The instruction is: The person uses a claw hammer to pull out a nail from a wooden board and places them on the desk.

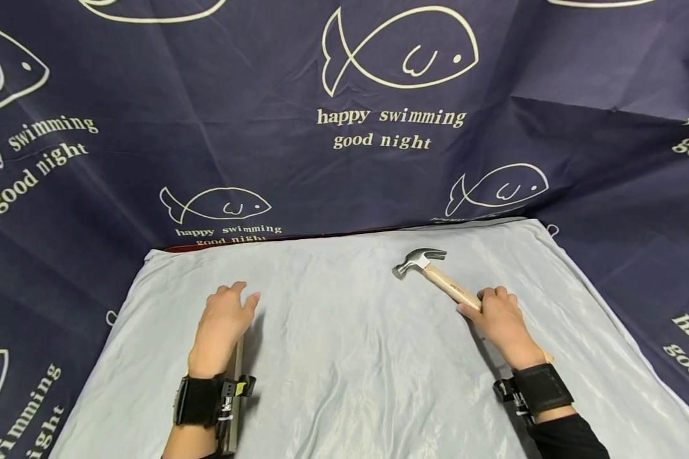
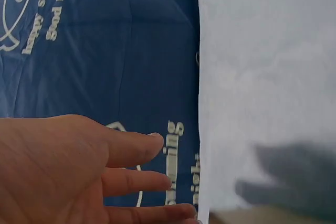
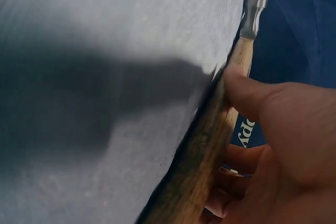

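A claw hammer [image 1: 450, 287] with a steel head and a pale wooden handle is at the right of the cloth, its head pointing to the far left. My right hand [image 1: 502, 319] grips the handle; in the right wrist view the thumb lies on the wood [image 3: 197, 166] and the fingers curl behind it. My left hand [image 1: 224, 322] is held over the left part of the cloth, fingers loosely extended and holding nothing. Beneath the left wrist lies a long, narrow, wood-coloured and grey thing [image 1: 233, 430], mostly hidden by the forearm, so its kind is unclear.
A pale, wrinkled cloth [image 1: 344, 357] covers the table. Behind it and at both sides hangs a dark blue curtain [image 1: 298, 172] printed with fish and lettering. Each wrist wears a black strap [image 1: 198, 400] with a small camera.
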Motion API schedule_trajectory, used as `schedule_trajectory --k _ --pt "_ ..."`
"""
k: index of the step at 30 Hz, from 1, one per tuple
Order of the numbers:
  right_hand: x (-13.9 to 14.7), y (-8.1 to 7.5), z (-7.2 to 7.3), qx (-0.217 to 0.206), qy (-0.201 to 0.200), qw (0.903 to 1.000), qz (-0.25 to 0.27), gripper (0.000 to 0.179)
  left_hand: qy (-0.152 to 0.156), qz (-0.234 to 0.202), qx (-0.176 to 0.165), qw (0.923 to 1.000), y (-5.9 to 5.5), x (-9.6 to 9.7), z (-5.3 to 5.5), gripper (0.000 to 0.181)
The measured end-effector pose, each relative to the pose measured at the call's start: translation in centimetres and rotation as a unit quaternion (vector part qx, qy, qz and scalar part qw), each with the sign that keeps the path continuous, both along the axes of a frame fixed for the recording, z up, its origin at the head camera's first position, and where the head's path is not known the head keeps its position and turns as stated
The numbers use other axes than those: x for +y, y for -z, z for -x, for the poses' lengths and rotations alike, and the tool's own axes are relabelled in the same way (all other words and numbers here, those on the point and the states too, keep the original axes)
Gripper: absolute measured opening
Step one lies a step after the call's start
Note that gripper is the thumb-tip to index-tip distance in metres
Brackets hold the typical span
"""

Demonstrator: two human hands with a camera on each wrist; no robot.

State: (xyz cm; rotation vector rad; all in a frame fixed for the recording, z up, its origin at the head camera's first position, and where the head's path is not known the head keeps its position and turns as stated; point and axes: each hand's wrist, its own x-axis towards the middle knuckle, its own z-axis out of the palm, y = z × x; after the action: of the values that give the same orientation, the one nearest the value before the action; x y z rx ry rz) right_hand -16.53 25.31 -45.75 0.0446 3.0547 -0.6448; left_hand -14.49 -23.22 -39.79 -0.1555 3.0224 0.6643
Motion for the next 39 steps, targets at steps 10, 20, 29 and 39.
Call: schedule_trajectory --k 10,20,29,39 --pt "0.7 0.1 0.2 0.031 -0.031 0.9984 0.036 0.051 -0.080 -0.025 -0.043 0.9955 0.5 -3.4 -2.6 0.059" --pt "0.6 0.2 0.3 0.081 -0.046 0.9957 0.001 0.037 -0.092 -0.031 -0.117 0.9884 -0.1 -5.2 -4.7 0.083" --pt "0.8 0.2 0.1 0.048 -0.029 0.9984 -0.011 0.041 -0.055 -0.038 -0.205 0.9766 0.6 -4.9 -6.1 0.102" --pt "1.0 0.5 0.2 0.057 -0.029 0.9979 -0.004 0.040 -0.053 -0.096 -0.244 0.9634 1.0 -5.3 -7.9 0.079"
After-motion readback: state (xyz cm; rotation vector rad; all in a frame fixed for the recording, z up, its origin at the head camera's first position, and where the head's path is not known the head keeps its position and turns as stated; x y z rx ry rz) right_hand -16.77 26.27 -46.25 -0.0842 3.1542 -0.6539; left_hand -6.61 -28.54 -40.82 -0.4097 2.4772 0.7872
